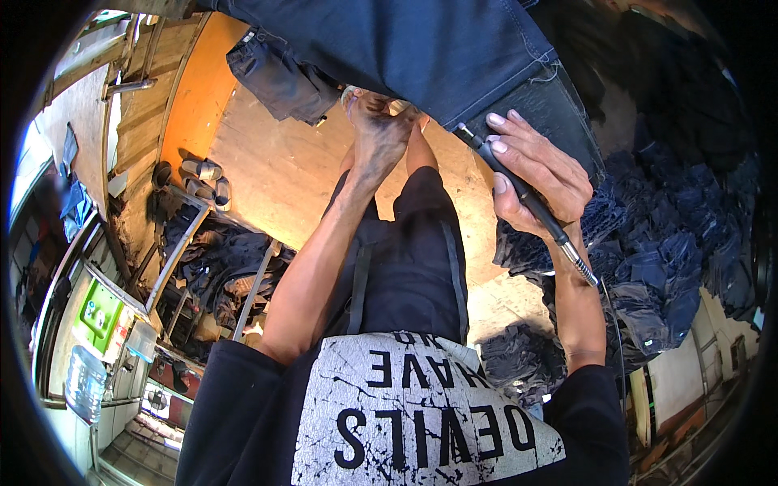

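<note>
A large piece of dark blue denim (413, 49) with stitched edges spreads across the top of the view. Over a dark flat panel (555, 105) beside its right edge, my right hand (543, 174) is closed round a slim black pen-shaped power tool (527, 194). The tool has a metal tip close to the denim's edge and a spring sleeve where its cable leaves. My left hand (379, 134) reaches up to the denim's lower edge, fingers curled. What those fingers hold, if anything, is hidden.
Heaps of dark denim garments (648, 235) lie to the right, with another pile (523, 356) nearer me. A dark folded garment (284, 77) hangs at upper left. Sandals (203, 170) sit by the orange panel (212, 77). A water bottle (85, 381) stands far left.
</note>
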### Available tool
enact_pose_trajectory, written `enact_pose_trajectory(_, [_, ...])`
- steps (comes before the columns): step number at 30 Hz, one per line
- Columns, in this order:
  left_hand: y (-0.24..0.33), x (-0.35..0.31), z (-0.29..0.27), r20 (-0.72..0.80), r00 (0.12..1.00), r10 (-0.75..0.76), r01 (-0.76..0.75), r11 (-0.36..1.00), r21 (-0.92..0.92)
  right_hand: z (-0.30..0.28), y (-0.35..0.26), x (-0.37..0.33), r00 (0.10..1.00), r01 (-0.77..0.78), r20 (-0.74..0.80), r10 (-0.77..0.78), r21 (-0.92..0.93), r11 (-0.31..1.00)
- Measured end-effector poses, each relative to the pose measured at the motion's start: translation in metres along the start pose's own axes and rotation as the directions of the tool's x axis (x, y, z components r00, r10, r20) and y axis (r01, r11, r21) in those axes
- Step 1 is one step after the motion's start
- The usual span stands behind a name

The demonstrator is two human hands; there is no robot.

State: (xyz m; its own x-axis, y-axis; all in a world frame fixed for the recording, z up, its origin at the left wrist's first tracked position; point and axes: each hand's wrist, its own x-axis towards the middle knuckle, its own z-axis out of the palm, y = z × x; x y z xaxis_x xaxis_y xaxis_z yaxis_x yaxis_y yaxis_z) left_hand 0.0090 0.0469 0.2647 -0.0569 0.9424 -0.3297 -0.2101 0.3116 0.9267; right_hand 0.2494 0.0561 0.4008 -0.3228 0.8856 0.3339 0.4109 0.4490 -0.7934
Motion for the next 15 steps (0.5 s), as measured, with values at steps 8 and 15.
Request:
enact_pose_trajectory(8, [0.0026,0.0004,-0.0009,0.014,1.000,0.017,-0.018,0.997,0.077,0.0003,0.0008,-0.0008,0.999,-0.025,-0.023,0.025,-0.024,0.999])
enact_pose_trajectory(15, [0.0034,0.0051,0.0027,-0.061,0.997,-0.041,0.052,0.977,0.205,-0.0002,0.0027,-0.0006,0.998,-0.039,-0.056,0.036,-0.044,0.998])
